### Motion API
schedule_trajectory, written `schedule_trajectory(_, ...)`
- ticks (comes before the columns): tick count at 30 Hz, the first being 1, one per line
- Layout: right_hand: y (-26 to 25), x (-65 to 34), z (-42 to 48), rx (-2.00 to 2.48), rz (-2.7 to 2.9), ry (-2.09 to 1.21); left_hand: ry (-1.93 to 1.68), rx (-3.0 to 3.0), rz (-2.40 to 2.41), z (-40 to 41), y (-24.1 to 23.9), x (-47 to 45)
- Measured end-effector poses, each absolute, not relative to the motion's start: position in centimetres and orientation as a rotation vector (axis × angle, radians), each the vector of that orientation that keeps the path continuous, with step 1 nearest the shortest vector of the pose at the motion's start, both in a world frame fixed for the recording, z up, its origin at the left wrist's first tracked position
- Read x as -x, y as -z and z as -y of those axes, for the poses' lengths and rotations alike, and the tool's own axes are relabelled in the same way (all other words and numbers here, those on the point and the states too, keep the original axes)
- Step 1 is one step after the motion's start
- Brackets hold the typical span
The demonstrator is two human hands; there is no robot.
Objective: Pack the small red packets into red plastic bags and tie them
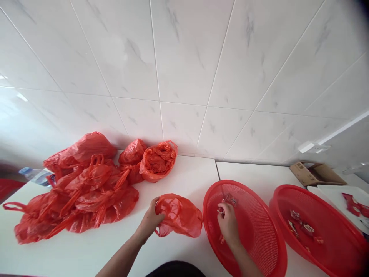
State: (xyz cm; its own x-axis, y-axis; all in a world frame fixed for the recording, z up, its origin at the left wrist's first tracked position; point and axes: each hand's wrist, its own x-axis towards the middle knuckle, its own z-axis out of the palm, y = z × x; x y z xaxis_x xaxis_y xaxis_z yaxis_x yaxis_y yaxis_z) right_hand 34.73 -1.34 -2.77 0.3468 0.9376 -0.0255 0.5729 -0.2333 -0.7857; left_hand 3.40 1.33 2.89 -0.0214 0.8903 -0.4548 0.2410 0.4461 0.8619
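Note:
My left hand (153, 220) grips the edge of a thin red plastic bag (183, 217), its thumb over the rim. The bag lies on its side on the white table, against the near basket. Inside that red mesh basket (256, 231) is my right hand (228, 222), fingers pinched together. A small whitish bit shows at the fingertips, too small to name. A small clear-and-red packet (231, 199) lies just beyond the fingers, and another small packet (221, 239) rests near the basket's left wall, beside the wrist.
Knotted, filled red bags (95, 192) are heaped at the left by a water bottle (36, 176). An open red bag (159, 161) stands by the wall. At right are a second red basket (288, 192) with several small packets, a cardboard box (302, 173) and a white tray (331, 194).

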Motion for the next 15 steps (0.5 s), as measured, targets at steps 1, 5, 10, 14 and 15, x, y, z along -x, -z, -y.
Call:
schedule_trajectory(1, 1.6, -33.4, 1.4, 1.836, 1.369, -0.642, -0.718, -1.031, -1.533, -1.4, -2.7, -3.5)
schedule_trajectory(5, -1.8, -26.9, 2.0, 1.435, 1.648, -0.793, -0.759, -0.976, -1.491, -1.8, -2.7, -3.9)
schedule_trajectory(10, -1.8, -24.7, 1.0, 1.472, 1.765, -0.774, -0.745, -1.027, -1.506, -2.0, -2.7, -3.9)
schedule_trajectory(14, -0.8, -31.1, -1.8, 1.953, 1.449, -0.484, -0.686, -1.090, -1.518, -2.0, -2.7, -3.7)
schedule_trajectory(15, -0.4, -33.2, -2.6, 2.088, 1.424, -0.456, -0.680, -1.108, -1.512, -2.0, -2.7, -3.7)
